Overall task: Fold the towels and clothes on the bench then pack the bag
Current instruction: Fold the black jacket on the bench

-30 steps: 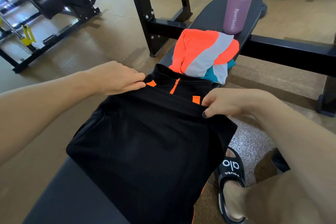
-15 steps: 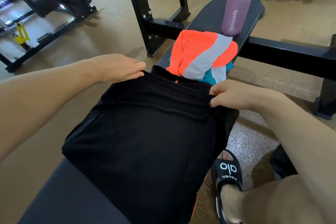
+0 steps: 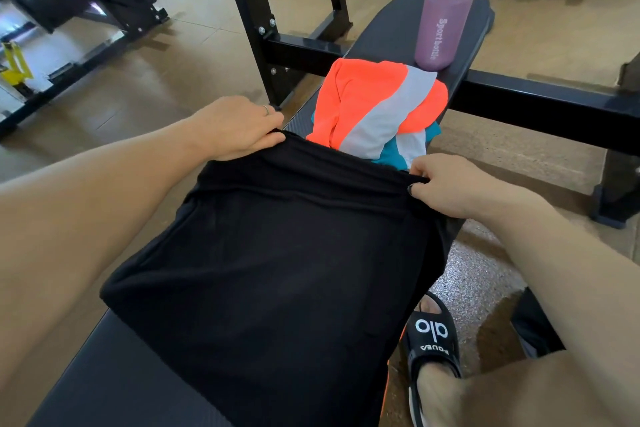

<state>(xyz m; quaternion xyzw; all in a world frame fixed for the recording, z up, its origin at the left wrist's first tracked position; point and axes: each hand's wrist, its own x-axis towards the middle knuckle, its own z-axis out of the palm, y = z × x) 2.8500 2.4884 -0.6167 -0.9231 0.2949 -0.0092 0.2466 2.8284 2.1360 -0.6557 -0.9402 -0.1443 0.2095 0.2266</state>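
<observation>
A matt black cloth garment (image 3: 277, 253) lies on a bench (image 3: 114, 388) padded in dull, finely textured black vinyl. Beyond, smooth orange-and-grey fabric (image 3: 374, 111) sits near a matt purple plastic bottle (image 3: 446, 7). The black metal frame (image 3: 540, 107) shows a glossy painted finish; the floor (image 3: 485, 267) near right looks speckled.

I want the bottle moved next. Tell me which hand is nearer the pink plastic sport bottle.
Right. The right hand pinches the black garment's far edge, below the pink plastic sport bottle; the left hand holds the opposite corner, farther off.
</observation>
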